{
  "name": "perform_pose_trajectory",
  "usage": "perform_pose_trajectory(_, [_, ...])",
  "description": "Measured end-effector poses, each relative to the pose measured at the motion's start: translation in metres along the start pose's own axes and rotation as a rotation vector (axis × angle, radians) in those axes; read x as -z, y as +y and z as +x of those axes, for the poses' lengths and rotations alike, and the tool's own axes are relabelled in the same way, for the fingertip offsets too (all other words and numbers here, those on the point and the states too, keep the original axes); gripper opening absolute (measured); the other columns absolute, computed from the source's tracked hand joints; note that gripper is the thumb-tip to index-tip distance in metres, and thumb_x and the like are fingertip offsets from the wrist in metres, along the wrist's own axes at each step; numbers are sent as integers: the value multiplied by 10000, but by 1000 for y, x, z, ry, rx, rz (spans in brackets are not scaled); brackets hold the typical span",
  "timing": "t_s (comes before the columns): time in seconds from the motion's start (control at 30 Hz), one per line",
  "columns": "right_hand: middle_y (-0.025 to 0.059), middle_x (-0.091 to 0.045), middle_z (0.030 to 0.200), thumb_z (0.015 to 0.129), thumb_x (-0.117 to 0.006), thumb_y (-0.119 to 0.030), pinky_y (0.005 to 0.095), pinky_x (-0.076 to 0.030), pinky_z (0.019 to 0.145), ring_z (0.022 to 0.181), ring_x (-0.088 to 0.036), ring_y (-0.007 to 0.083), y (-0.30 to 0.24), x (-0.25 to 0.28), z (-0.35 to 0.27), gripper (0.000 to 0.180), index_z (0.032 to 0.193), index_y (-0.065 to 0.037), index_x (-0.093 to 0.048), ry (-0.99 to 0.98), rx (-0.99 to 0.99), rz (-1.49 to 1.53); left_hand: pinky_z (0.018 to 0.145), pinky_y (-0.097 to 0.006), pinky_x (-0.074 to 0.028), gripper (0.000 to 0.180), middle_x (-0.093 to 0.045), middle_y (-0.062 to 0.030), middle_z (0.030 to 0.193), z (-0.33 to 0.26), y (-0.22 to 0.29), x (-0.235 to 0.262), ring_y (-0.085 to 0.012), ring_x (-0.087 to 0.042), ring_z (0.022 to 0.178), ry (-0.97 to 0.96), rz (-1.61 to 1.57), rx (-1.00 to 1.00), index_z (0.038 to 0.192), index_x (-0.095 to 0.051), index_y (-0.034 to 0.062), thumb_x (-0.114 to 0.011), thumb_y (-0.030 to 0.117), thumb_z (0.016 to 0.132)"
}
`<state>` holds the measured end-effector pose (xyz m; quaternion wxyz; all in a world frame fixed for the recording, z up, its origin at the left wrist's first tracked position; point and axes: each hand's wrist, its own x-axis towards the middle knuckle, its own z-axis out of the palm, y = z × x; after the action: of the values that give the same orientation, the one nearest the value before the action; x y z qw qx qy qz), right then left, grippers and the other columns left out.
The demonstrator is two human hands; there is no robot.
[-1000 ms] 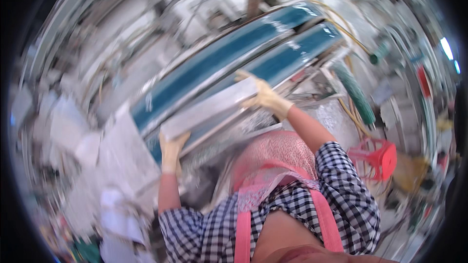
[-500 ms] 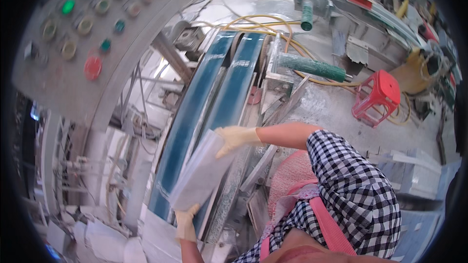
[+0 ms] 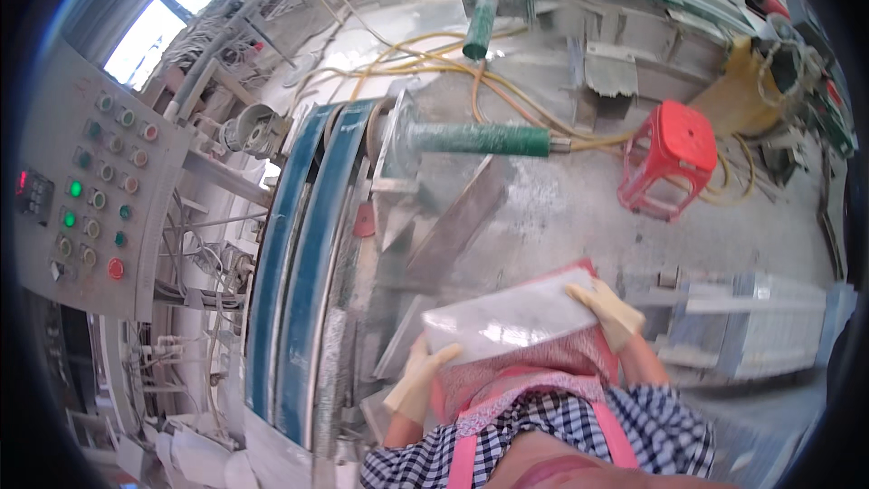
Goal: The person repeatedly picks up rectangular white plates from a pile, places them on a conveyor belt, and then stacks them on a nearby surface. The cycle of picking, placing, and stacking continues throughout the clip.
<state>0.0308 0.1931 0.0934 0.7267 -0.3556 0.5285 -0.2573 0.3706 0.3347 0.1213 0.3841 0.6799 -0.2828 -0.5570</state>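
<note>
A pale, glossy rectangular tile (image 3: 507, 319) is held level in front of my body, tilted slightly up to the right. My left hand (image 3: 420, 376), in a cream glove, grips its left end with the thumb over the top face. At the opposite end my right hand (image 3: 608, 310), gloved alike, is closed on the edge, fingers partly hidden beneath. Left of the tile runs a conveyor with two blue belts (image 3: 306, 299), apart from both hands.
A control panel (image 3: 100, 172) with lit buttons stands at the left. Pale stacked slabs (image 3: 756, 326) are at my right. A red plastic stool (image 3: 674, 158), a green roller (image 3: 480, 139) and yellow hoses (image 3: 416, 59) lie ahead. Grey boards (image 3: 457, 217) lean beside the conveyor.
Both hands have carried the tile off the blue belts, rightward to in front of my body. My view has turned to the right, and the tile now lies more crosswise.
</note>
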Motion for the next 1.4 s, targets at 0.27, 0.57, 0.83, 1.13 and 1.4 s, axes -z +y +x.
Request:
perform_pose_trajectory(0.27, [161,-681,1162,886,-727,-300,346,-549,894,1021,-682,252,-8,213,-135,513,1253,38,-607,675,155,278,1035,-357,-433,767,-606,-171,1317,90,106,-276,-259,-566,1211,-771,78,-71,1381,-491,-66,-811,318,801])
perform_pose_trajectory(0.57, [114,-677,1160,891,-698,-364,308,-482,932,1043,-643,184,53,245,-284,542,1246,38,-617,1244,187,720,922,-358,-511,617,-672,-173,1163,45,184,-498,-236,-648,1056,-1027,429,15,1273,-547,-85,-794,186,777])
perform_pose_trajectory(0.83, [119,-677,1165,919,-686,-356,306,-498,905,1031,-653,186,28,230,-310,534,1240,64,-613,1656,105,895,952,-373,-483,657,-647,-162,1210,71,210,-630,-256,-622,1096,-1498,766,16,1331,-520,-65,-761,235,799])
perform_pose_trajectory(1.13, [107,-674,1193,967,-630,-333,304,-512,900,1025,-655,173,-6,296,-261,472,1237,54,-622,1873,299,1083,967,-360,-477,655,-659,-164,1203,112,228,-818,-241,-621,1111,-1790,942,-89,1319,-525,-87,-763,251,811])
perform_pose_trajectory(1.4, [171,-630,1222,866,-733,-430,333,-483,937,1094,-614,224,-5,390,-277,688,1293,78,-552,2068,152,1191,974,-381,-487,691,-654,-219,1222,67,239,-962,-281,-634,1122,-1976,993,-12,1295,-537,-110,-794,298,799])
